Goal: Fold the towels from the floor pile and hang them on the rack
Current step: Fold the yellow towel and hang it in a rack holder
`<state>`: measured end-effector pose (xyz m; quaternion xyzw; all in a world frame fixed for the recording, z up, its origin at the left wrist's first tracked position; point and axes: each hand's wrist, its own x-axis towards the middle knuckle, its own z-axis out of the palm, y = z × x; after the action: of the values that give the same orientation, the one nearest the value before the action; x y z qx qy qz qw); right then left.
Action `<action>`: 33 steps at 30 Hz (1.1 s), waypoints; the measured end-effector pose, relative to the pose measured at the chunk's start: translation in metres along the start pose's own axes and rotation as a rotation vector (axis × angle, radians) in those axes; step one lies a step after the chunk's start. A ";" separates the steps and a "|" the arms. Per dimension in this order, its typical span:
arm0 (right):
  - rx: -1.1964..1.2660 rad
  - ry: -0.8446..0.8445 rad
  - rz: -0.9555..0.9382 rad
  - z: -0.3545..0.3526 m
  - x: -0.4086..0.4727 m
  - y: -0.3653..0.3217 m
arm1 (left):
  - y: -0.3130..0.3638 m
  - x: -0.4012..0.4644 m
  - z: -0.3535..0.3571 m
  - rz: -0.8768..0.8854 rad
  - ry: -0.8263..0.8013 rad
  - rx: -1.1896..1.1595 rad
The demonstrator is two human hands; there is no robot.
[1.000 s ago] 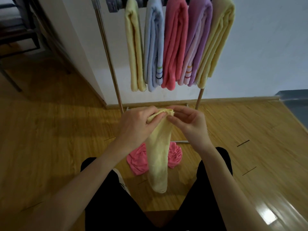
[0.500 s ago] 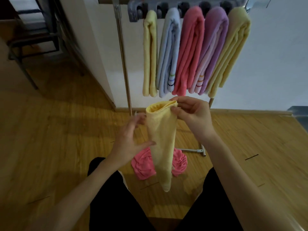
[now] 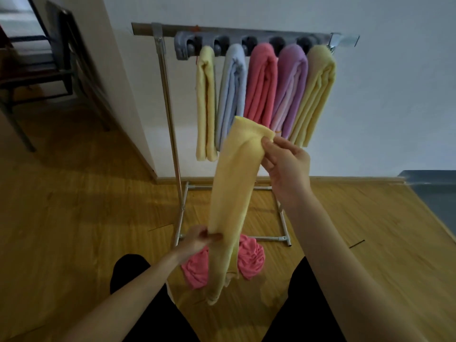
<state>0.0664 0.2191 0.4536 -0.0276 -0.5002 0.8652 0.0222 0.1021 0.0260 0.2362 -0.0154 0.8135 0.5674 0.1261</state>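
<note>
One view only — a wide-angle head camera, looking forward and down from above the person's own legs. It faces the rack (image 3: pixel 170 119) against the wall, near enough that the forearms fill the lower frame — floor (image 3: pixel 74 218) spreads below.

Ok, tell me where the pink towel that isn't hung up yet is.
In the head view the crumpled pink towel lies on the wooden floor at lower centre, by the rack's base, partly hidden behind the held yellow towel.
</note>
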 end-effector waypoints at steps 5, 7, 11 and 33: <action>-0.086 0.437 0.032 -0.045 0.027 0.036 | 0.010 0.002 -0.005 -0.098 0.083 -0.028; -0.225 0.532 0.097 -0.073 0.033 0.063 | 0.026 0.000 -0.013 -0.043 0.112 -0.025; -0.575 0.454 0.373 -0.117 0.027 0.121 | 0.086 -0.006 -0.034 0.094 0.008 -0.014; -0.345 -0.895 0.334 -0.046 0.001 0.085 | 0.171 -0.016 -0.090 0.188 -0.532 0.070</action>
<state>0.0677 0.2169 0.3567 0.2631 -0.5852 0.6885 -0.3379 0.0719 0.0015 0.4265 0.2138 0.7690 0.5321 0.2824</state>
